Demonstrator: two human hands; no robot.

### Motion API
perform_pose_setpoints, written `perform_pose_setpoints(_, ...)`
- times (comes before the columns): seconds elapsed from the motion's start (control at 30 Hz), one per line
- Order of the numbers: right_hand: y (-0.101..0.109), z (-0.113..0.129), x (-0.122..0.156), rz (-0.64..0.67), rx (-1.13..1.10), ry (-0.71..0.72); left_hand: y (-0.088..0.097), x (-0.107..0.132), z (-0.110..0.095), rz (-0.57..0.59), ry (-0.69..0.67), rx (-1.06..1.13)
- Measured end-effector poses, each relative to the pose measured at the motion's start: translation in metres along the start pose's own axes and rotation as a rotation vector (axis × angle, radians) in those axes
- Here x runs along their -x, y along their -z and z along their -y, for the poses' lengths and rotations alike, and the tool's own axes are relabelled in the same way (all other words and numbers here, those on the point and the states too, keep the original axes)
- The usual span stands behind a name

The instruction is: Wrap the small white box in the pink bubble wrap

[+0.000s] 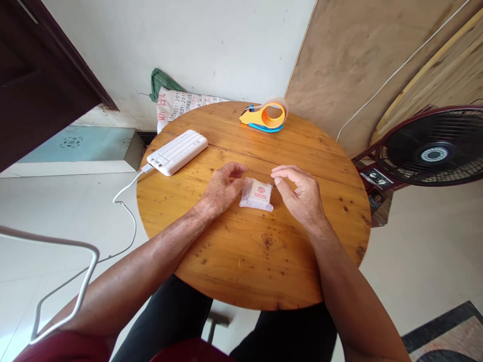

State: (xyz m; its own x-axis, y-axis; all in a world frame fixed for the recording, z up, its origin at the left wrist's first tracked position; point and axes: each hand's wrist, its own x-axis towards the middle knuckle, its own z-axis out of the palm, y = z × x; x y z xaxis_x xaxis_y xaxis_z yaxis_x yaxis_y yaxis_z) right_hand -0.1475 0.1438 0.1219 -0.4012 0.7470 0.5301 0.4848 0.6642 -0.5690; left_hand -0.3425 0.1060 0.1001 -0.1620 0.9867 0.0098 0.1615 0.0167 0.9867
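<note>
A small pale block with red printing, partly wrapped in bubble wrap [256, 194], lies on the round wooden table [241, 261] between my hands. My left hand [225, 186] rests at its left side, fingers curved and apart from the thumb; the thumb is close to the wrap, and whether it touches I cannot tell. On the other side, my right hand [300, 191] hovers just right of the block, its fingers bent towards the thumb with a gap between them. Neither hand holds anything that I can see.
At the table's far edge stands an orange and blue tape dispenser [263, 118]. A white power bank [177, 152] lies at the left, its white cable [128, 201] running off the edge past my left arm. To the right is a dark fan [432, 151]. Printed sacks [181, 104] sit behind the table.
</note>
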Motion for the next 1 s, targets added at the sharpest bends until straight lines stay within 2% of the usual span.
perform_pose_setpoints(0.2, 0.0025, -0.0013, -0.0006, -0.052, 0.009, -0.012, 0.001, -0.0016, 0.0011, 0.001, 0.017, 0.011)
perform_pose_setpoints(0.43, 0.0041, -0.0005, -0.0012, -0.052, 0.023, -0.016, 0.001, -0.0005, -0.0007, 0.007, 0.029, -0.019)
perform_pose_setpoints(0.67, 0.0032, 0.0022, -0.0015, -0.041, 0.018, 0.02, 0.002, 0.0, -0.004, 0.13, 0.018, -0.163)
perform_pose_setpoints(1.0, 0.0022, 0.0009, -0.0013, -0.039, 0.015, 0.033, 0.0026, 0.001, -0.0063, 0.157, -0.005, -0.204)
